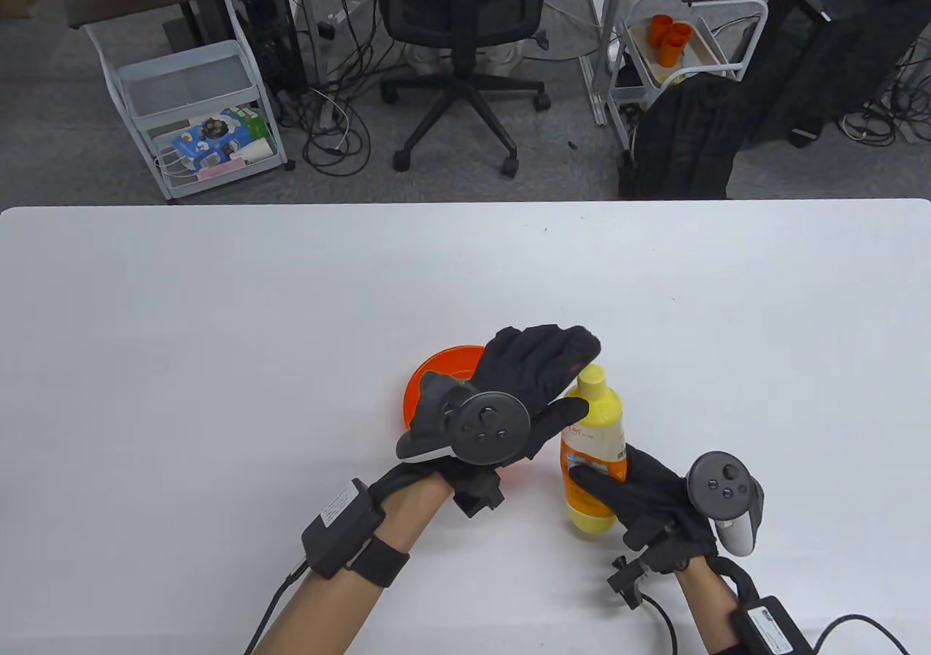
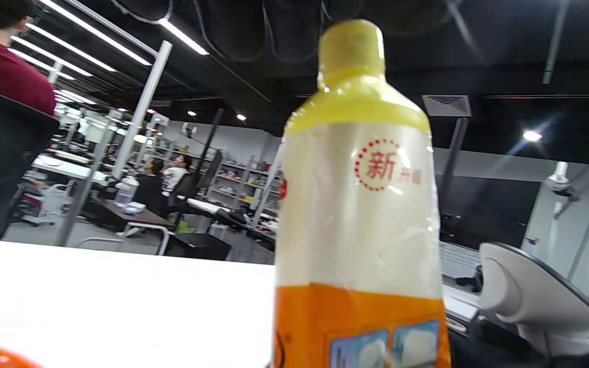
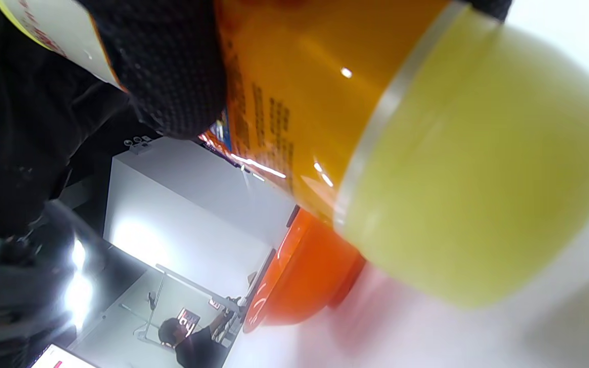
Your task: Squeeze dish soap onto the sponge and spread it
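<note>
The dish soap bottle (image 1: 594, 451) is standing near the table's (image 1: 218, 306) near edge, a little right of centre, its yellow cap (image 1: 590, 376) pointing toward twelve o'clock in the table view. The right hand (image 1: 647, 499) is gripping the bottle's lower body from about four o'clock, fingers wrapping round the orange label; in the right wrist view a gloved fingertip (image 3: 172, 76) is pressing on that label, and the yellow base looks to be sitting just off the tabletop, though blur is making this uncertain. The left hand (image 1: 524, 386) is hovering at the bottle's ten o'clock, fingers spread wide and extended over the cap, thumb near the bottle's shoulder; whether it is touching the cap cannot be told. Under that hand an orange bowl (image 1: 436, 382) is sitting just beside the bottle, at its nine o'clock. No sponge is showing; the left hand is covering most of the bowl. White tabletop is lying open toward twelve, three and nine o'clock, with the far edge well apart from the hands.
</note>
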Motion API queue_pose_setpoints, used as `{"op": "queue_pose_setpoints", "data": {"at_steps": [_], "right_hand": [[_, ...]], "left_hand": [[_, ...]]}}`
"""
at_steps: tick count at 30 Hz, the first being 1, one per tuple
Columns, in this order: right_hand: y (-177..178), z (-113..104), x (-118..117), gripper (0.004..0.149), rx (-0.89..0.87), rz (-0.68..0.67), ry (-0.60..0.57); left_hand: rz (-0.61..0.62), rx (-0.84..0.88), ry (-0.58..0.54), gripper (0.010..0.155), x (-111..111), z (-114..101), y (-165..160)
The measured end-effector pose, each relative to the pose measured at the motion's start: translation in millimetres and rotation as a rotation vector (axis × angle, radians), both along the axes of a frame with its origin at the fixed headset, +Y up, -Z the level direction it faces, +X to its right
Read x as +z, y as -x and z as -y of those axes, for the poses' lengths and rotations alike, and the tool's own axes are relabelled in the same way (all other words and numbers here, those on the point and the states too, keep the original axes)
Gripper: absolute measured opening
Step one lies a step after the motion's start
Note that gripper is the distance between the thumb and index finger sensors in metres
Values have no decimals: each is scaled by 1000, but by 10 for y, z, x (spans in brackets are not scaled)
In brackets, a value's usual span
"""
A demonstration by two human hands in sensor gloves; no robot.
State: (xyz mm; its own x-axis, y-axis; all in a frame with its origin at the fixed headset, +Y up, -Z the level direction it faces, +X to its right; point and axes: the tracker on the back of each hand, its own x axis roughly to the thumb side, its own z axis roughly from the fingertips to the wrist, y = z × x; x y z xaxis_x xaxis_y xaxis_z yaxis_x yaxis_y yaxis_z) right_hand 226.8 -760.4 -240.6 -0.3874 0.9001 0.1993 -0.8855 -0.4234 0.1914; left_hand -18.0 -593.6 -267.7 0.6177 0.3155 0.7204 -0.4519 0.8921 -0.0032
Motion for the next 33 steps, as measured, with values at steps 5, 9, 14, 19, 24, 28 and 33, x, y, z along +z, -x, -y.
{"op": "queue_pose_setpoints", "data": {"at_steps": [5,9,14,19,24,28,33], "right_hand": [[47,2,-8,52,-2,-43,29],[65,31,-46,52,-21,-100,76],[102,33,-65,51,-27,-144,109],[140,42,-60,51,-67,-189,140],[174,24,-56,51,-78,-208,149],[223,-33,-25,51,-23,-242,114],[272,-72,18,52,8,-240,79]], "left_hand": [[1,-48,-48,57,-47,38,23],[-6,-121,-102,56,-34,57,27],[-24,-178,-186,56,-24,92,10],[-29,-171,-227,57,-19,119,8],[-46,-155,-234,56,-46,95,45],[-19,38,-32,49,-189,32,153],[-23,119,244,48,-424,74,266]]}}
